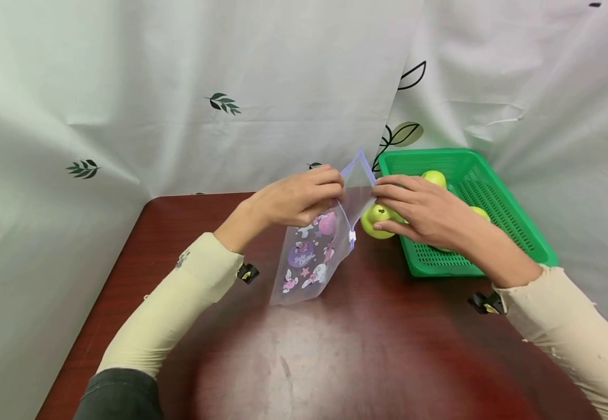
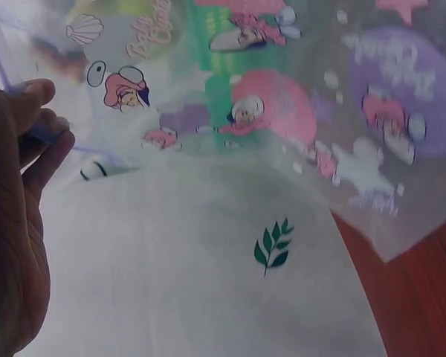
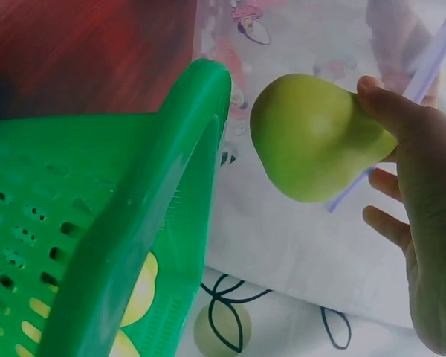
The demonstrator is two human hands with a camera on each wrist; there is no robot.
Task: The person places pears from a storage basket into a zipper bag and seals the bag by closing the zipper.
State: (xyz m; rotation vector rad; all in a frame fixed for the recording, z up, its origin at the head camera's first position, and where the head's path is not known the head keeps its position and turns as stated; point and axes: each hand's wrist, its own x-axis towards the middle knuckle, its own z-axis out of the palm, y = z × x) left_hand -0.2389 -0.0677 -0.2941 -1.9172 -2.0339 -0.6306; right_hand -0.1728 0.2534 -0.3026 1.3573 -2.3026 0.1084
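Note:
A clear zip bag [image 1: 309, 259] with cartoon prints and a purple zip edge is held up above the table, its mouth spread apart. My left hand [image 1: 304, 195] pinches one side of the mouth between thumb and fingers. At the opposite side my right hand [image 1: 424, 210] holds a yellow-green pear [image 1: 373, 224] by its narrow end, the fingers beside the bag's edge. In the right wrist view the pear [image 3: 312, 137] is outside the bag, in front of the clear film. A white slider [image 1: 352, 235] sits at the near end of the zip.
To the right stands a green perforated basket [image 1: 429, 268], with pears [image 1: 433, 177] inside, partly hidden by the right hand and forearm. The dark red table [image 1: 293, 361] meets white leaf-print cloth [image 1: 283, 76] at the back and left side.

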